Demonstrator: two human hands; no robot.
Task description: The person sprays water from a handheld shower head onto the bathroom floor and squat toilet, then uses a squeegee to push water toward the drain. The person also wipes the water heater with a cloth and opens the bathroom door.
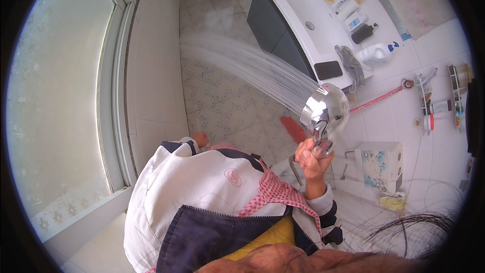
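My right hand [309, 157], fingers wrapped round the handle, holds up a chrome shower head [328, 108]. Water [242, 63] sprays from it in a wide fan toward the far left, over the patterned tile floor [222, 93]. My left hand [201, 139] hangs low on the left, past the white sleeve. Only a small part of it shows, and how its fingers lie is not clear.
A white washbasin [298, 7] on a dark cabinet [275, 25] stands at the far right, with several bottles, a grey cloth [349, 65] and a black phone-like slab [328, 70]. Wall racks [424, 98] hang right. A frosted window [60, 96] fills the left.
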